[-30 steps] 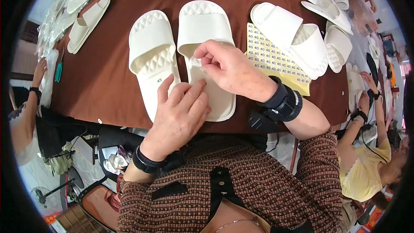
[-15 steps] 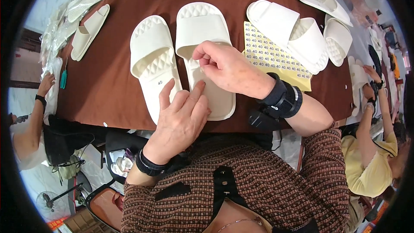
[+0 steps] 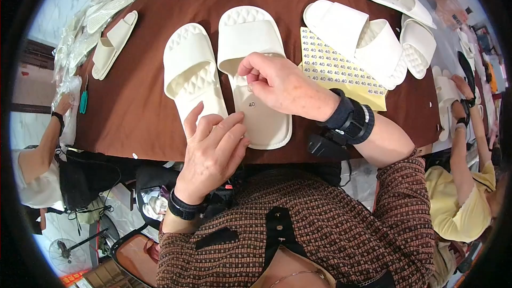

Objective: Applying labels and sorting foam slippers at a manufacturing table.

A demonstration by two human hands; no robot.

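Two white slippers lie side by side before me, toes pointing away. My left hand (image 3: 210,146) spreads its fingers over the heel part of the left slipper (image 3: 189,64), with fingertips reaching the edge of the right slipper (image 3: 269,122). A small printed size sticker (image 3: 252,104) shows on the right slipper's insole. Just below that slipper's strap hovers my right hand (image 3: 288,85), its fingers curled and pinched. Whether anything small sits between those fingertips is too hard to make out. Black bands circle both wrists.
A yellow sheet of size stickers (image 3: 341,69) lies at right, partly under another white slipper pair (image 3: 341,26). A single slipper (image 3: 113,45) and plastic-wrapped ones lie at left, beside a teal-handled tool (image 3: 84,101). Other people work at both sides of the brown cloth (image 3: 144,101).
My left hand has drawn back left and down, uncovering the sticker on the right slipper. Its fingers now cover the sticker seen before on the left slipper. My right hand stays nearly still.
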